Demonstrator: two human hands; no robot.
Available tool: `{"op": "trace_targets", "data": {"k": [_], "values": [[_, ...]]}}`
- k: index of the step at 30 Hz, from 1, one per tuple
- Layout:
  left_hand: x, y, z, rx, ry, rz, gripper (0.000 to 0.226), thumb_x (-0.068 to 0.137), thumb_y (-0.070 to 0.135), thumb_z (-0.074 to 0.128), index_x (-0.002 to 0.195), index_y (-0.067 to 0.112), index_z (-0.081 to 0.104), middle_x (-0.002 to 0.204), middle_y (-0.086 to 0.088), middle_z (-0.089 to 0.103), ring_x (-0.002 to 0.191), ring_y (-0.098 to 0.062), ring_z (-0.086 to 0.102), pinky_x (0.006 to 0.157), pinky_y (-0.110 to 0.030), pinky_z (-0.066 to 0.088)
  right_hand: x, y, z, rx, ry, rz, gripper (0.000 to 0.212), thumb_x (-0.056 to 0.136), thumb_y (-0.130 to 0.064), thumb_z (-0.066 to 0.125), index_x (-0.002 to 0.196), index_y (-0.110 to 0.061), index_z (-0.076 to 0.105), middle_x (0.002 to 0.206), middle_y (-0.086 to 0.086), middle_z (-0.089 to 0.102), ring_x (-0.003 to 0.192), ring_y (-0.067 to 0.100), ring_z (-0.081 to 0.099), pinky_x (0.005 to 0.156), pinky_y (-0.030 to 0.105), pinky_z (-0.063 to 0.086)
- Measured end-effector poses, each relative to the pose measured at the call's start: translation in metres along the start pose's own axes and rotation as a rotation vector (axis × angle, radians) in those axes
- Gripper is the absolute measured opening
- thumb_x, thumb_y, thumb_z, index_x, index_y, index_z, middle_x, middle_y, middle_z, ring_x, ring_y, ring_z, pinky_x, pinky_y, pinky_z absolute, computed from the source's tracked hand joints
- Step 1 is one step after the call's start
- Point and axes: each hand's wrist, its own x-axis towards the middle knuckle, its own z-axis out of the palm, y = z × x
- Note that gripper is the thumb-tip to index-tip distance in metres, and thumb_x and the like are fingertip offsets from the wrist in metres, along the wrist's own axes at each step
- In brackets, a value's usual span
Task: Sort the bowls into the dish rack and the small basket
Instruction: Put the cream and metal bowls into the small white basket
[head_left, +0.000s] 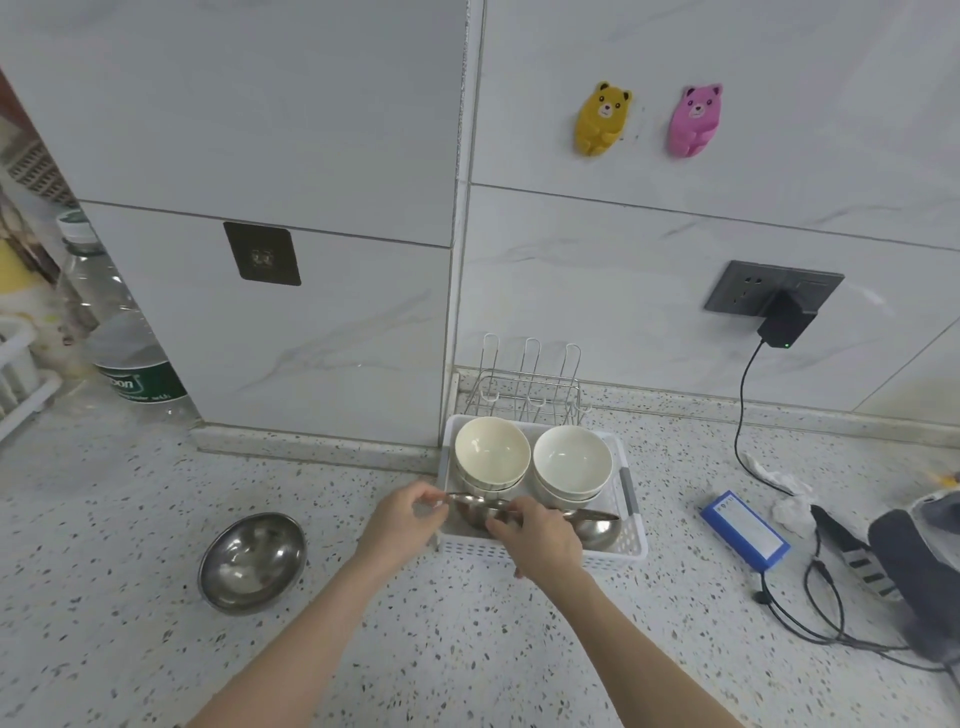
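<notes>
Speckled countertop (467, 649) meets white marble-tiled wall (675, 249); left hand (402, 519) and right hand (540, 535) grip steel bowl (597, 525).

My white slotted basket (631, 551) carries two stacks of cream bowls (492, 451) and white bowls (571, 460) along its far side, steel bowls (597, 525) at its near side. Behind the basket stands the wire rack (530, 384); left of it, one steel bowl (252, 561) sits upright.
</notes>
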Motion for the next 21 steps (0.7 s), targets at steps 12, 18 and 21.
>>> {"op": "trace_targets", "data": {"k": [12,18,21], "values": [[-0.053,-0.084,-0.086,-0.131,0.430,-0.222,0.015,0.096,0.024,0.058,0.110,0.022,0.063,0.099,0.011,0.062,0.097,-0.015,0.059,0.070,-0.022,0.044,-0.036,-0.060,0.025,0.002,0.127,-0.103,0.028,0.096,-0.039,0.044,0.118,-0.026,0.056,0.099,-0.003,0.070,0.089,0.023,0.065,0.071,0.032,0.053],[-0.072,-0.139,-0.126,-0.047,0.386,-0.547,0.057,0.091,0.027,0.064,0.140,0.017,0.036,0.137,-0.014,0.029,0.081,-0.022,0.053,0.071,-0.036,0.045,-0.055,-0.106,0.079,0.119,-0.164,-0.075,0.042,0.095,-0.037,0.048,0.135,-0.027,0.049,0.105,-0.003,0.069,0.092,0.018,0.066,0.076,0.031,0.054],[-0.074,-0.156,-0.131,-0.099,0.297,-0.606,0.064,0.093,0.028,0.059,0.147,0.014,0.027,0.142,-0.018,0.033,0.091,-0.026,0.055,0.073,-0.035,0.043,-0.062,-0.123,0.098,0.129,-0.258,-0.035,0.043,0.095,-0.036,0.047,0.137,-0.026,0.045,0.100,0.000,0.070,0.087,0.021,0.067,0.075,0.033,0.056]]}}
